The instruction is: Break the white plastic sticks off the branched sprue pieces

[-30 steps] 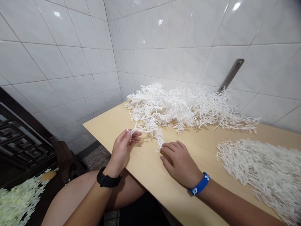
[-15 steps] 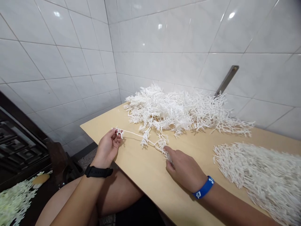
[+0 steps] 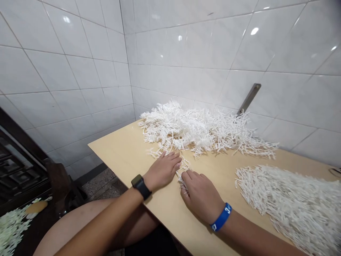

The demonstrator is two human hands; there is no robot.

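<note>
White branching strands [image 3: 183, 164] lie on the tan board, partly under my hands, in front of a big white pile [image 3: 191, 124]. My left hand [image 3: 163, 170] rests palm down over the strands, close beside my right hand; its fingers lie flat and together, and whatever is beneath them is hidden. My right hand [image 3: 198, 192] is closed round a small bunch of the white strands [image 3: 182, 182], whose ends stick out at its thumb side.
A second heap of off-white pieces [image 3: 290, 202] covers the board's right side. A metal bracket [image 3: 249, 99] is fixed to the tiled wall. At lower left, a dark carved wooden chair [image 3: 57, 185] stands near pale green pieces [image 3: 12, 227].
My left hand has let go of the strand end at the left and moved right, turning palm down beside my right hand. The stretched strand is now mostly covered. The view has shifted slightly.
</note>
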